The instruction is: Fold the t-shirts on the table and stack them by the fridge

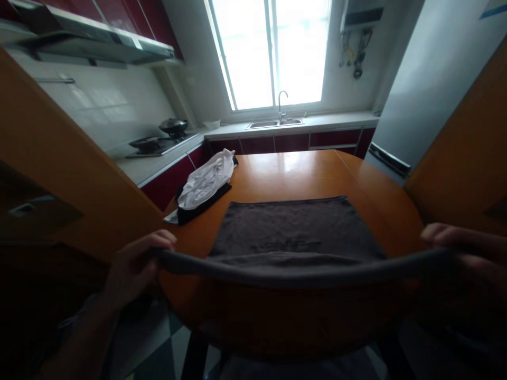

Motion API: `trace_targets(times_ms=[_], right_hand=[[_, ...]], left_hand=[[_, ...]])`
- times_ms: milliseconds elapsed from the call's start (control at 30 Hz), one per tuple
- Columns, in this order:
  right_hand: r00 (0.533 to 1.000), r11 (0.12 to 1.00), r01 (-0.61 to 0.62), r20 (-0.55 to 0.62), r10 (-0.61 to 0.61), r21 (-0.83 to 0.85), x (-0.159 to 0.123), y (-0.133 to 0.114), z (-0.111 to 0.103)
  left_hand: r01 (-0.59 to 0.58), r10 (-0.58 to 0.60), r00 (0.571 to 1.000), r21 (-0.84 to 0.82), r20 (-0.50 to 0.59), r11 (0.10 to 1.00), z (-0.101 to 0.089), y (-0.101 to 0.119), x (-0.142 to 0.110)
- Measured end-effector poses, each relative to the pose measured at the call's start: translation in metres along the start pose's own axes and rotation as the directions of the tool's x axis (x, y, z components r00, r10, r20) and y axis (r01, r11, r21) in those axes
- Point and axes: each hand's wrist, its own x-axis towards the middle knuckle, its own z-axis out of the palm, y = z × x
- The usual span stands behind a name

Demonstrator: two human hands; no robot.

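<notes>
A dark grey garment (pixel 293 227), its kind not clear, lies partly flat on the round wooden table (pixel 277 174). Its far edge is straight, and a dark print, too blurred to read, shows across it. The near edge is lifted toward me and stretched into a sagging band above the table's front. My left hand (pixel 137 266) pinches the left end of that band with closed fingers. At the other end, my right hand (pixel 471 248) is closed on the cloth, dim and partly cut off by the frame's right edge.
White and black clothes (pixel 208 179) lie heaped on the table's left side. Beyond stand a counter with a sink (pixel 273 124), a stove with a lidded pan (pixel 173 125), and a fridge (pixel 431 79) at right. Wooden door frames flank me.
</notes>
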Motion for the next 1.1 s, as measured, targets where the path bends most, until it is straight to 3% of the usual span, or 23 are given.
trace_targets(times_ms=[67, 133, 300, 467, 600, 733, 867, 1100], right_hand=[[0.987, 0.955, -0.134, -0.047, 0.152, 0.265, 0.03, 0.007, 0.009], [0.966, 0.914, -0.212, -0.069, 0.25, 0.345, 0.061, 0.02, 0.023], [0.923, 0.876, -0.352, -0.034, 0.383, 0.33, 0.119, 0.061, 0.074], [0.832, 0.799, -0.537, 0.01, 0.555, 0.27, 0.134, 0.086, 0.126], [0.811, 0.766, -0.571, 0.059, 0.582, 0.295, 0.137, 0.103, 0.132], [0.797, 0.762, -0.581, 0.007, 0.604, 0.286, 0.152, 0.116, 0.132], [0.791, 0.767, -0.59, -0.008, 0.612, 0.252, 0.165, 0.126, 0.149], [0.801, 0.784, -0.577, -0.031, 0.598, 0.231, 0.166, 0.138, 0.157]], left_hand=[[0.099, -0.098, 0.994, 0.025, -0.043, 0.995, 0.008, -0.011, 0.026], [0.2, -0.196, 0.976, 0.036, -0.091, 0.979, 0.022, -0.028, 0.055], [0.338, -0.34, 0.938, -0.034, -0.074, 0.941, 0.074, -0.083, 0.113], [0.434, -0.433, 0.901, -0.039, 0.044, 0.9, 0.12, -0.129, 0.13], [0.489, -0.486, 0.872, -0.066, 0.051, 0.87, 0.123, -0.144, 0.14], [0.487, -0.486, 0.873, -0.021, 0.036, 0.873, 0.118, -0.156, 0.158], [0.462, -0.468, 0.877, 0.083, 0.108, 0.883, 0.126, -0.172, 0.166], [0.37, -0.374, 0.926, 0.061, 0.057, 0.927, 0.133, -0.181, 0.157]])
